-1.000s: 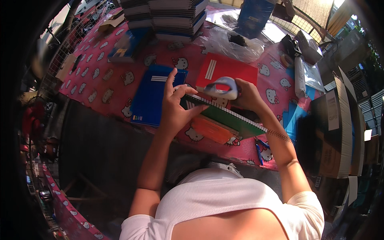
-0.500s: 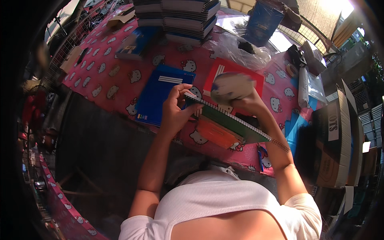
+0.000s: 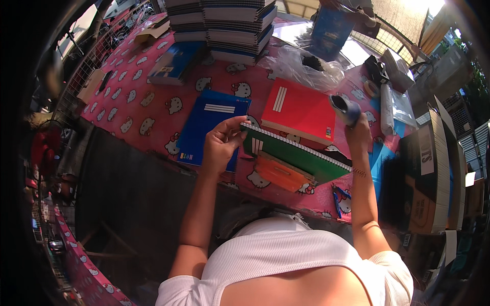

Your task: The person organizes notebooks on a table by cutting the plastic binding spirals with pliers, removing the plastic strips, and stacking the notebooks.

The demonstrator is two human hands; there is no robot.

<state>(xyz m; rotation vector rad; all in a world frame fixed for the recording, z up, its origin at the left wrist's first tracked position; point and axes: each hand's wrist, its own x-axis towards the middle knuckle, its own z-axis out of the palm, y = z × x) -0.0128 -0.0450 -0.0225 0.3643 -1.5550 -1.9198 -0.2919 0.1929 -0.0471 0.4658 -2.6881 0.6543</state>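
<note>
- Shows a wide desk [image 3: 120,97] draped in pink cartoon-print cloth, near edge just in front of a person in white.
- Includes a brown cardboard box [image 3: 421,176] beside the right edge.
- Carries a tall stack of spiral-bound books [image 3: 224,30] toward the far edge.
- Displays a red notebook [image 3: 298,111] lying flat around the middle, and a blue notebook [image 3: 204,130], also flat, closer to the near edge.
- Presents a green notebook [image 3: 291,153] held upright near the near edge, right of the blue notebook, punched edge uppermost; cannot tell whether resting on the desk.
- Has an orange block [image 3: 280,173] just in front of the green notebook.
- Keeps the hands well apart: pinches the green notebook's upper left corner in the left hand [image 3: 222,143]; grips a rounded grey tool [image 3: 348,111], kind unclear, in the right hand [image 3: 359,133].
- Leaves blue-handled pliers [image 3: 338,199] untouched toward the near right corner.
- Ends with a thin wire coil [image 3: 359,173] poking past the punched edge's right end.
- Seems, at a guess, near the end of coil-binding; would call for a steady left pinch, a check of the last holes, perhaps pliers for the coil's tail.
</note>
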